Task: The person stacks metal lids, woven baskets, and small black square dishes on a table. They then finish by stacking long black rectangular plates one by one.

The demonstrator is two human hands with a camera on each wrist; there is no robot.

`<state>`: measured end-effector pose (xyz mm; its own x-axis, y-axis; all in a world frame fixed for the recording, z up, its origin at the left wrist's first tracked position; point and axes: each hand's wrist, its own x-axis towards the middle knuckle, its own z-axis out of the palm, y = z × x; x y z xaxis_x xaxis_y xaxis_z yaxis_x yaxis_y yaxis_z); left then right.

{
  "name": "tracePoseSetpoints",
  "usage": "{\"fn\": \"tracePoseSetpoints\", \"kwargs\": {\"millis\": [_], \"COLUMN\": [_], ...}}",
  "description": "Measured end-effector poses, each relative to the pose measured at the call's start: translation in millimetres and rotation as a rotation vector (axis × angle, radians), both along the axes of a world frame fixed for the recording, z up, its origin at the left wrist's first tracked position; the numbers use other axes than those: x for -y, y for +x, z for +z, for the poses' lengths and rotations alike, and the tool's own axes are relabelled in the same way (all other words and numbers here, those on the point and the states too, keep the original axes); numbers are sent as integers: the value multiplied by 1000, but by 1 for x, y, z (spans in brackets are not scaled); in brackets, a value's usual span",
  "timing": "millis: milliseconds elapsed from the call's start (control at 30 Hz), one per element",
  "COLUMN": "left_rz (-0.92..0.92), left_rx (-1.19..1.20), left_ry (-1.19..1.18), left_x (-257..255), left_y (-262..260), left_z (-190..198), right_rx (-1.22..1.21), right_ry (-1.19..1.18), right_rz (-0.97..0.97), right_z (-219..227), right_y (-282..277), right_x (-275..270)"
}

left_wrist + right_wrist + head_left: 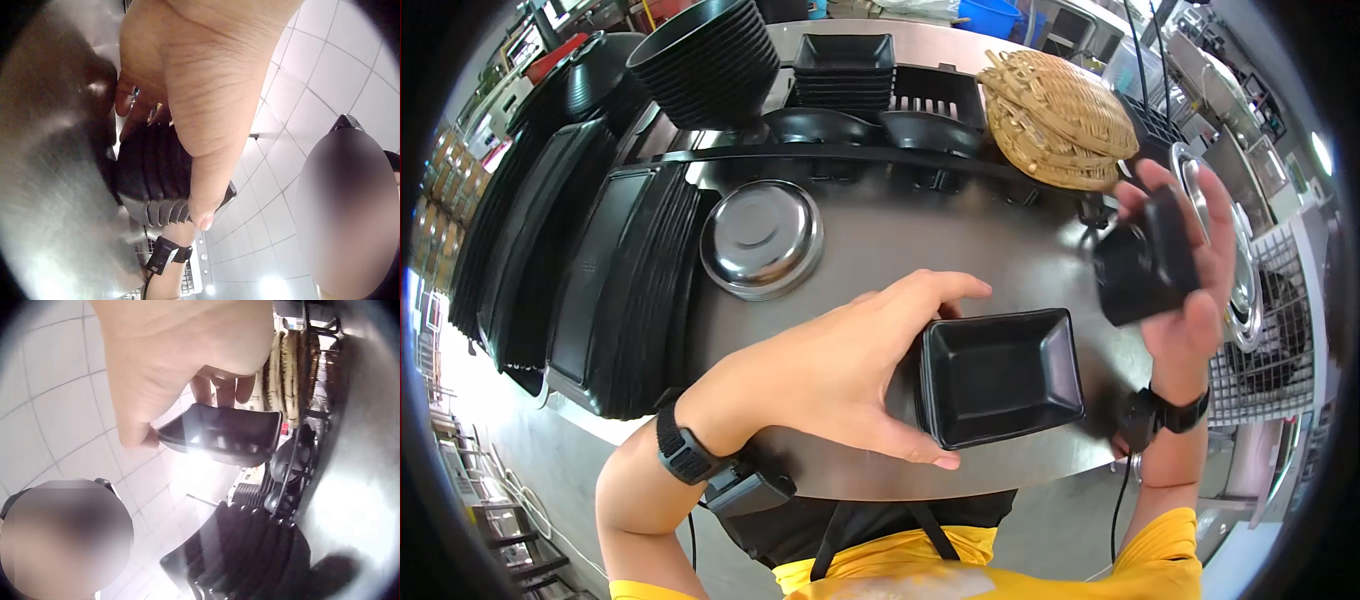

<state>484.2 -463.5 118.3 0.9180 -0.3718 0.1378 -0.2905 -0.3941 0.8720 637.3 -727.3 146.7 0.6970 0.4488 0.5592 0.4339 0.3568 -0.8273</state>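
A stack of black square dishes [1003,375] stands on the steel table in front of me, with several nested rims showing in the left wrist view. My left hand [830,355] grips this stack from its left side, thumb [209,194] at the near corner and fingers round the far side. Raised to the right of the stack, my right hand [1200,270] holds a single black dish [219,434] between thumb and fingers. That dish is tilted on its side and a little blurred in the head view.
Upside-down steel bowls [762,238] sit left of the stack. Long black trays [615,290] stand on edge at far left. Black bowls [705,65], smaller black dishes [845,65] and woven baskets [1060,115] line the back shelf. A wire rack [1270,310] stands at right.
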Motion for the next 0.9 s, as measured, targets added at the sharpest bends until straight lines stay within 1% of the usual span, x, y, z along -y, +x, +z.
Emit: {"fn": "tracePoseSetpoints", "kwargs": {"millis": [33, 67, 133, 200, 233, 267, 333, 400, 433, 467, 533, 567, 600, 667, 700, 733, 767, 800, 833, 867, 900], "left_rz": [6, 9, -6, -9, -17, -18, -10, -4, -5, -2, -6, -7, -27, -59, -49, -40, -6, -19, 7, 34, 65], "left_rx": [3, -11, -25, 28, 31, 2, -30, 81, -14, -15, -16, -16, 3, 14, -93, -202, -273, -276, -268, -261, -230], "left_ry": [-3, -3, -11, 0, -1, -40, -80, -42, -36, -37, -34, -27, -24, -5, -166, -326, -267, -250, -233, -214, -248], "left_x": [-1, 0, 1, -1, 0, 0, -1, -1, -1, -1, -1, -2, -4, -6, -4, -2, -1, 0, 0, 2, 5], "left_y": [-1, -1, 0, 1, 1, 1, 0, 0, -1, -1, -1, -1, -2, -2, -2, -1, -4, -5, -5, -5, -5], "left_z": [1, 2, 1, 0, -1, 0, -3, -6, 0, 0, 1, 2, 2, 4, 4, 5, 13, 14, 13, 12, 11], "right_rx": [-50, -48, 194, 646, 674, 793, 777, 839, 804, 803, 419, 434, 436, -192, -311, -312, -368, -421, -320, -315, -329], "right_ry": [66, 62, -110, -267, -463, -656, -592, -515, -491, -491, -486, -574, -564, -466, -408, -390, -357, -323, -365, -345, -363], "right_rz": [-8, -9, 169, 496, 474, 345, 313, 293, 344, 347, 520, 635, 631, 725, 823, 808, 856, 906, 891, 879, 909], "right_z": [4, 8, 13, 23, 34, 44, 41, 36, 31, 24, 11, 7, 2, -13, -18, -21, -22, -23, -25, -23, -21], "right_y": [-8, -18, -34, -12, -21, -45, -40, -12, 0, 0, 1, 7, 2, -18, -14, -13, -13, -13, -13, -14, -14], "right_x": [-1, -2, -2, -16, -15, -27, -27, -16, -11, -12, -13, -13, -12, -11, -11, -12, -13, -15, -16, -14, -13]}}
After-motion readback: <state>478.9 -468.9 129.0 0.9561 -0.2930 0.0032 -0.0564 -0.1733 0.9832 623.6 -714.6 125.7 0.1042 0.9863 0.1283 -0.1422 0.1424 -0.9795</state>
